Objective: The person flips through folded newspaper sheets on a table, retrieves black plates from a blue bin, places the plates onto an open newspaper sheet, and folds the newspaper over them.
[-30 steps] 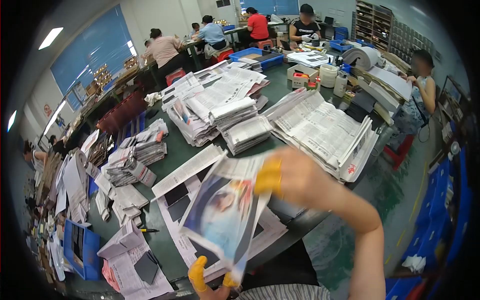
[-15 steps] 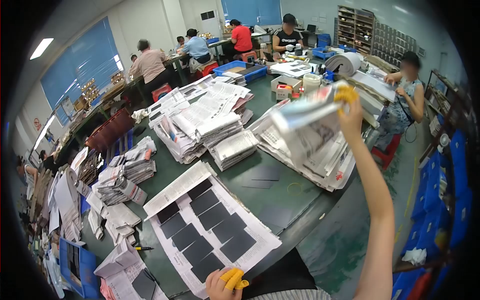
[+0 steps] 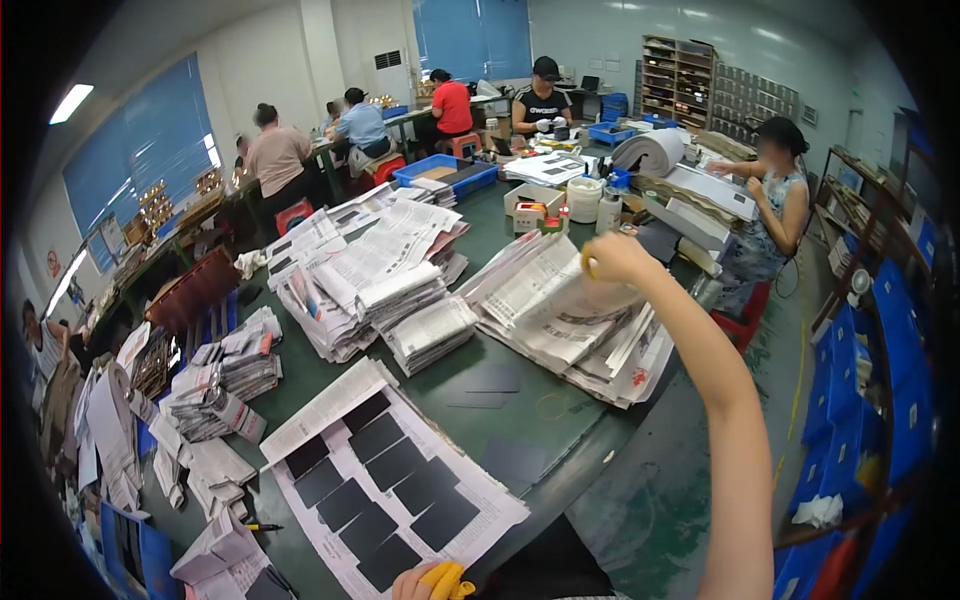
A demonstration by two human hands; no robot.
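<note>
My right hand (image 3: 614, 260) is closed on the upper edge of a newspaper sheet (image 3: 550, 300) at the large open newspaper stack on the right, and the sheet is partly lifted. At the bottom, my left hand (image 3: 432, 581) rests by the near edge of a printed sheet (image 3: 487, 508), its fingers curled, with yellow covers on them. Whether it grips anything is hidden. Several dark rectangular pieces (image 3: 373, 535) lie in two rows on that sheet. A few more dark pieces (image 3: 492, 377) lie on the green table beyond it.
Folded newspaper bundles (image 3: 430, 332) stand mid-table, with more piles (image 3: 212, 405) at the left. A white jar (image 3: 583, 198), small boxes and a paper roll (image 3: 650, 152) are farther back. One person (image 3: 775, 210) sits at the right; several others work behind. Blue bins (image 3: 838, 380) line the right side.
The colourful sheet that my right hand carried from over the near sheet to the right stack is no longer seen in it. That hand now holds a newsprint sheet there. My left hand stays low.
</note>
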